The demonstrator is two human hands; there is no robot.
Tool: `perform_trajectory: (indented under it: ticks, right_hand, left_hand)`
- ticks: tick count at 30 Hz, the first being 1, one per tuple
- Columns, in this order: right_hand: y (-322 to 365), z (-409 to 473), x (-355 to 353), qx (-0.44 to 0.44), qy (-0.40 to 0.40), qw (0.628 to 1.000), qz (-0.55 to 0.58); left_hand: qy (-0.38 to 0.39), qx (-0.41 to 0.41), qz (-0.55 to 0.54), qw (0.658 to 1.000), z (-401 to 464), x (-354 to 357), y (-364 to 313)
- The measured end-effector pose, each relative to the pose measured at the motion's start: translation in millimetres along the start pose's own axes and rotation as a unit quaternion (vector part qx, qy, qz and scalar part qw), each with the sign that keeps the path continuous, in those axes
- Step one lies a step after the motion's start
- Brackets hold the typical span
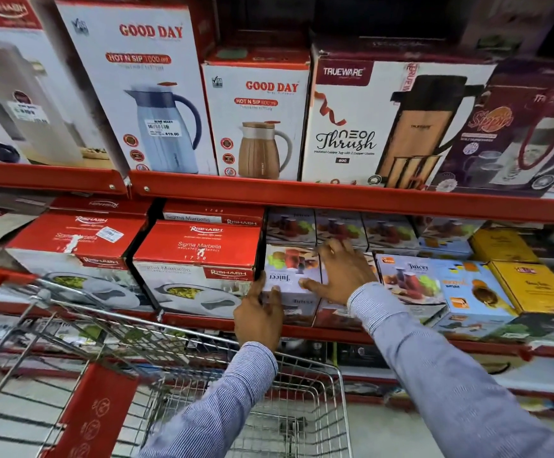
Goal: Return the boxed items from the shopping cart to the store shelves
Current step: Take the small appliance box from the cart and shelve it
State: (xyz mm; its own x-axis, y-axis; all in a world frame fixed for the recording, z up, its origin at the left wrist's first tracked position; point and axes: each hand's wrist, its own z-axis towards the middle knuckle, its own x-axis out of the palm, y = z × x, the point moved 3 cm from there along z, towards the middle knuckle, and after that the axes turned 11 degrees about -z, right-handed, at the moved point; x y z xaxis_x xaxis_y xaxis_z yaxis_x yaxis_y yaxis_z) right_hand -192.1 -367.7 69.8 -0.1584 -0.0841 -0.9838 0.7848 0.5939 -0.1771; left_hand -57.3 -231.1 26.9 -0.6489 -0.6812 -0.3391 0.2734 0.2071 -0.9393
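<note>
On the upper shelf I read "GOOD DAY" and "HOT N SIP 1000 ml" on the tall flask box [137, 87], whose price sticker [164, 128] shows "619.00". Just beside it, the smaller flask box [257, 120] reads "GOOD DAY" and "HOT N SIP 600 ml". Next along, the jug box [368, 127] says "TRUEWARE", "NEO Thrush" and "800". On the lower shelf, the red casserole box [196, 246] reads "RISHABH" and "Sigma Marbella". The box at that shelf's front edge [289, 276] reads "Juicer", printed upside down.

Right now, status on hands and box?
Left hand at juicer box front corner. Right hand flat on top. Red box tight alongside.
</note>
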Motion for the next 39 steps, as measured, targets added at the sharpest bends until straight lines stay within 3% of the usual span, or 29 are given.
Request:
perform_trajectory:
  ticks: [7,26,29,35,39]
  right_hand:
    - [-6.3,17.3,-0.3,-0.070,0.071,0.994,-0.045]
    - [-1.0,24.1,-5.6,-0.082,0.061,0.992,-0.069]
    - [1.9,21.8,-7.8,-0.075,0.074,0.992,-0.076]
    - [8.0,13.2,-10.5,-0.041,0.108,0.991,-0.065]
    - [28.9,-2.6,-13.6,0.012,0.083,0.996,-0.003]
  left_hand:
    - [-0.013,0.014,-0.011,1.000,0.9,0.0,6.8]
    - [-0.002,0.034,-0.020,0.999,2.6,0.3,12.2]
    - [0.038,0.029,0.001,0.999,4.4,-3.8,9.1]
    - [0.094,0.104,0.031,0.990,0.0,-47.0,3.0]
    - [0.062,0.114,0.022,0.991,8.1,-102.7,7.7]
